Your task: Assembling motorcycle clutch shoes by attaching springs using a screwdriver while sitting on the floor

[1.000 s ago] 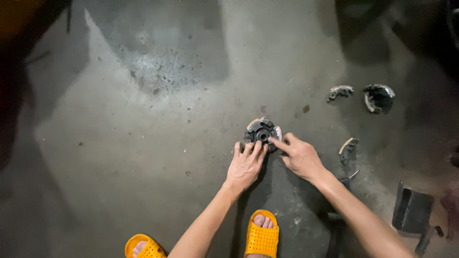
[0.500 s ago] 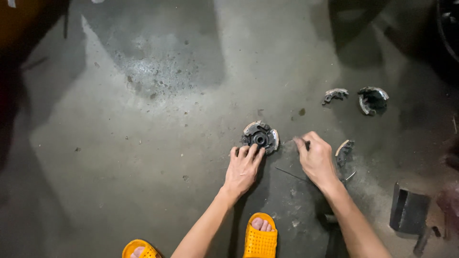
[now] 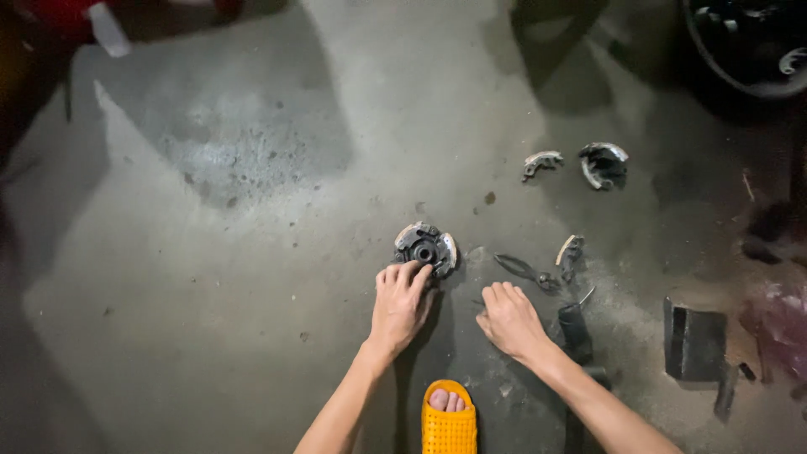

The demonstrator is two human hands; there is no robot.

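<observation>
Left hand (image 3: 401, 304) is down on the concrete floor (image 3: 210, 277) with its fingertips resting on the near edge of a round clutch assembly (image 3: 425, 248), fingers loosely curled, not really clamped around it. The part is a dark metal disc with a hub hole in the middle and pale curved shoe pads around its rim. It lies flat, hub facing up, so being round it has no real long axis. Right hand (image 3: 508, 320) sits just beside it, palm down, fingers half curled, holding nothing as far as one can see. A pair of pliers (image 3: 525, 271) lies close beyond it, loose curved shoes (image 3: 541, 161) farther off, an orange sandal (image 3: 448, 418) nearest.
</observation>
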